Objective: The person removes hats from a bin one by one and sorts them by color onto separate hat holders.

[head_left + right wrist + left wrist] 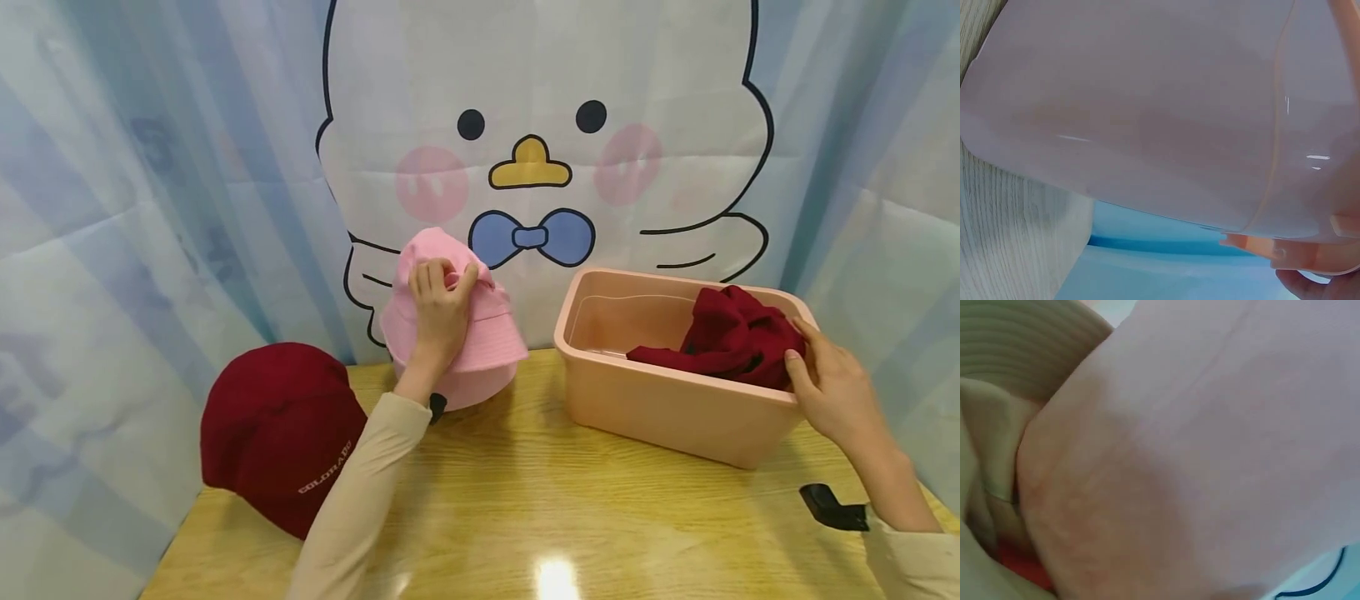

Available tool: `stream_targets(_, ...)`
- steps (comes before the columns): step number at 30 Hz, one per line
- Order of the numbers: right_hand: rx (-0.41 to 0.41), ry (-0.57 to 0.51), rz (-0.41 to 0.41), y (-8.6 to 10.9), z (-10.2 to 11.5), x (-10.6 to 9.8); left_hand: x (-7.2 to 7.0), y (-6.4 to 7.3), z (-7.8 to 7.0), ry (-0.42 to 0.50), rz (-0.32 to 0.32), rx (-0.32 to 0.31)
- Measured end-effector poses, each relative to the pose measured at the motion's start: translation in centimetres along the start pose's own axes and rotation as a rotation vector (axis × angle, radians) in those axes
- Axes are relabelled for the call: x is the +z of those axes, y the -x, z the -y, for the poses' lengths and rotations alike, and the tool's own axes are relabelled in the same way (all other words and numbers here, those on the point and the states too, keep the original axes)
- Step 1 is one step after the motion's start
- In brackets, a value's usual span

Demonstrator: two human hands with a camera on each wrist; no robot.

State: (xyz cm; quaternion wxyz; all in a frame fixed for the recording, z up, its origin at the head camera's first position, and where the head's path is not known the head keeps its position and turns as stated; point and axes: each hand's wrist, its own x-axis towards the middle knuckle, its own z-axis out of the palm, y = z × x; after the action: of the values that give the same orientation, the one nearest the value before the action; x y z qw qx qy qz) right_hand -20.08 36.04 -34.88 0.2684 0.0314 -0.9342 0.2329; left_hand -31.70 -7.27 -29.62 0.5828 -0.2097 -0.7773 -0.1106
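Note:
My left hand (440, 308) pinches the crown of a pink bucket hat (491, 337) between thumb and fingers. The hat stands near the back of the table, its stitched brim down, and a paler pink surface shows below the brim. In the left wrist view, a blurred close surface fills most of the picture. At the right, my right hand (840, 387) grips the end rim of a peach plastic bin (667, 408), thumb on the near side beside a crumpled dark red cloth item (738, 337) inside. Its fingertips (1310, 286) show at the bin's rim in the right wrist view.
A dark red cap (281, 425) lettered COLORADO sits at the left, partly behind my left forearm. The wooden table (555, 500) meets a light blue curtain (225, 208) with a cartoon bird at the back.

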Motion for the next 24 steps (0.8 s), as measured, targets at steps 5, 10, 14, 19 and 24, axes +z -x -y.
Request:
stream_targets(5,-0.015,-0.006,-0.013,-0.2,0.1,0.1,-1.1,2.3,0.3,-0.028,0.083,-0.076)
stream_targets(10,-0.029,0.025,-0.014,-0.4,0.1,0.0,-2.7,3.5,0.9,0.074,0.116,-0.144)
stream_targets(14,-0.049,0.069,-0.088,-0.4,0.8,-0.2,-4.2,4.6,1.2,0.205,0.1,-0.228)
stream_targets(19,-0.207,-0.012,-0.376,-0.4,4.0,0.5,-6.4,6.4,1.5,0.423,0.093,-0.489)
stream_targets(24,-0.293,-0.374,-0.36,-0.4,9.4,2.2,-8.1,8.1,1.5,0.57,0.161,-0.792)
